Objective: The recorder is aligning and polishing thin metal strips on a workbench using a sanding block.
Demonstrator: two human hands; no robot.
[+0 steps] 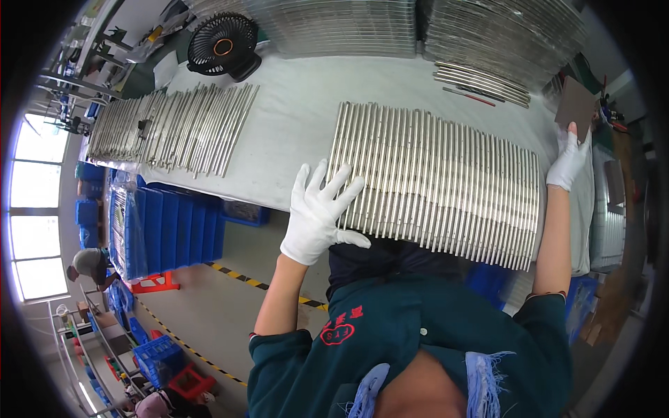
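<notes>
Metal rods lie in a tight row on the surface, under the left hand, its grip wide and flat. The right hand pinches a brown sheet beyond them. Pressing evenly should keep the row aligned.

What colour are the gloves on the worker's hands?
White, on both the left hand and the right hand; clearest in the head view.

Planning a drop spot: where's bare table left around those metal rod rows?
Bare table lies between the fanned rods and the rod row, up to the fan. Back edge is crowded with rod stacks. Left hand flanks the row; right hand too.
</notes>
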